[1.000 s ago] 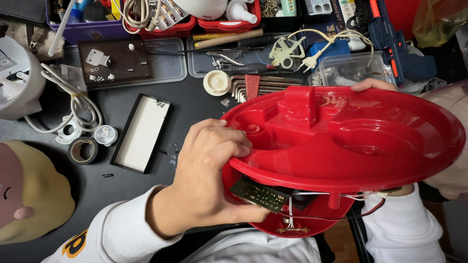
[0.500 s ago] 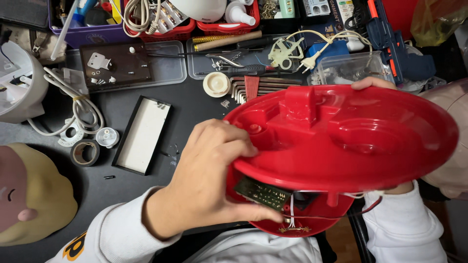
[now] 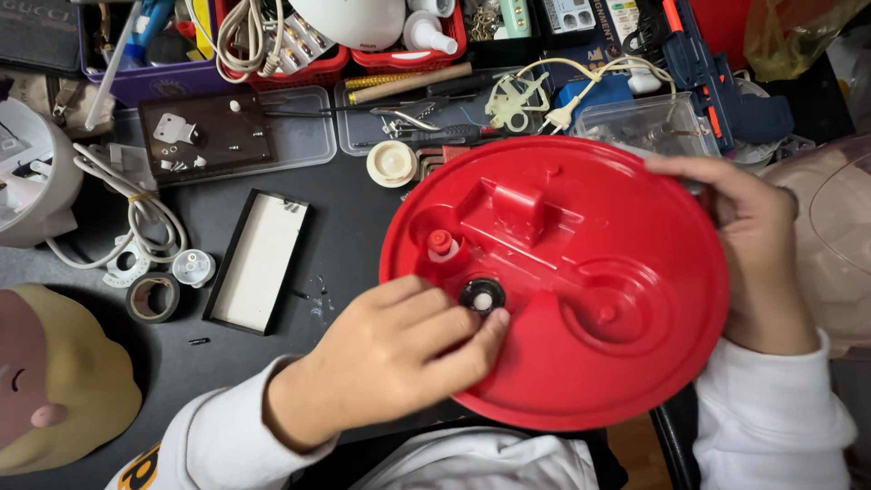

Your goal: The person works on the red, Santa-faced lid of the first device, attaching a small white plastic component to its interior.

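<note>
The red round housing [image 3: 581, 272], a second ago tilted edge-on with its circuit board showing, now lies flat-faced at centre frame over the bench [image 3: 345, 227], right hand [image 3: 758, 263] grasping its rim, left hand [image 3: 399, 358] fingers [image 3: 472, 336] pinching its black knob [image 3: 482, 297].

Along the far edge of the surface, a dark flat box [image 3: 41, 36] with pale lettering lies at the far left. Blister strips of pills [image 3: 304, 41] sit in a red basket left of centre. Further right a small white card with dark squares [image 3: 573, 14] stands beside a pale printed label [image 3: 621, 16]. A yellowish plastic bag [image 3: 785, 32] slumps far right.
</note>
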